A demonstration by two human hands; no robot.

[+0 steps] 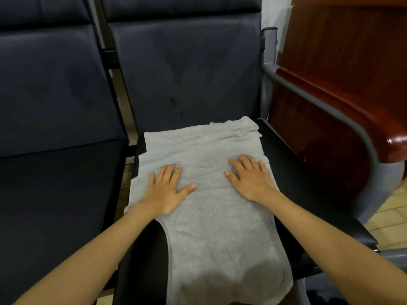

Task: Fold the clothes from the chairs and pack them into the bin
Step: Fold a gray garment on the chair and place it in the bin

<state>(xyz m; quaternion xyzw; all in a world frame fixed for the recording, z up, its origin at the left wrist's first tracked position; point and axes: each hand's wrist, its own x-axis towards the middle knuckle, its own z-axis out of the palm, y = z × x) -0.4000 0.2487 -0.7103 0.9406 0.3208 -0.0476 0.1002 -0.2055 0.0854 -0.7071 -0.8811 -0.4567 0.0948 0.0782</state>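
A grey garment (215, 227) lies spread lengthwise on the black seat of the right-hand chair (286, 164), its near end hanging over the seat's front edge. Its sides look folded in, and a curved hem shows at the lower left. My left hand (167, 190) lies flat on the cloth's left part, fingers straight and spread. On the right part my right hand (251, 177) presses flat the same way. Both palms face down and neither grips the fabric. No bin is in view.
A second dark padded chair (55, 150) adjoins on the left, with a narrow gap between the seats. A grey metal armrest (330, 111) curves along the right side, with red-brown wooden furniture (343, 62) behind it. Tiled floor (389, 216) shows at the lower right.
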